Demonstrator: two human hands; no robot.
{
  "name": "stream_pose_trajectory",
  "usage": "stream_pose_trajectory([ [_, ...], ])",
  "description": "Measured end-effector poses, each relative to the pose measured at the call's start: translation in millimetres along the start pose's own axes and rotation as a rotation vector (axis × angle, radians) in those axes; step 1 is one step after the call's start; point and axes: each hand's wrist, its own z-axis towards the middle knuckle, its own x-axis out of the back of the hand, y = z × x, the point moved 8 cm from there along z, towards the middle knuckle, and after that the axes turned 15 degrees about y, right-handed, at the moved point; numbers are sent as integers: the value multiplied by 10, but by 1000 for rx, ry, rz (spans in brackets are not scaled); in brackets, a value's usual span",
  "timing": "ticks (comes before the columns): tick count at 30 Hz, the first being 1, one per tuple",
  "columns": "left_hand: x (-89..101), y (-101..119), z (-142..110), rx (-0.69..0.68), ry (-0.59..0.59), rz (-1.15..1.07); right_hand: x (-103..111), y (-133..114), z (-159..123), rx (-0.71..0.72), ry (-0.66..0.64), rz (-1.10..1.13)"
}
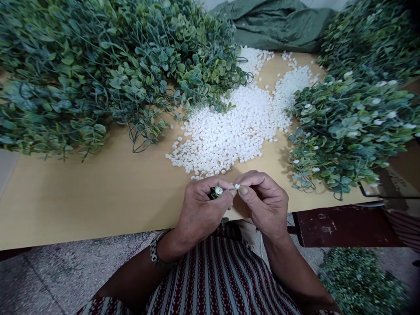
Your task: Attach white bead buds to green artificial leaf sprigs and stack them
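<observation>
Close to the table's front edge, my left hand (206, 205) is closed on a green artificial sprig, mostly hidden by the fingers. One small white flower (218, 190) shows on the sprig beside the left index finger. My right hand (267, 201) pinches a tiny white flower bead (236, 186) between thumb and forefinger. That bead touches the left fingertips, where a stem tip seems to meet it; the exact join is too small to make out. Just beyond both hands spreads a heap of white flower beads (226, 131).
Piled green artificial foliage (131, 57) covers the back left of the table (98, 192). A bunch with white flowers (354, 127) lies at right, more greenery (374, 39) behind it. A green cloth sack (278, 24) lies at the back. Foliage (361, 280) also sits on the floor.
</observation>
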Motion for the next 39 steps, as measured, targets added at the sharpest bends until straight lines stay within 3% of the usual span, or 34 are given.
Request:
stream_pose_trajectory([
  [15, 31, -11, 3, -60, 26, 61, -14, -250, -84, 412, 7, -227],
  [23, 4, -40, 9, -17, 24, 21, 15, -184, -58, 312, 6, -153],
  [39, 6, 2, 16, -65, 20, 66, -5, -231, -72, 395, 3, -186],
])
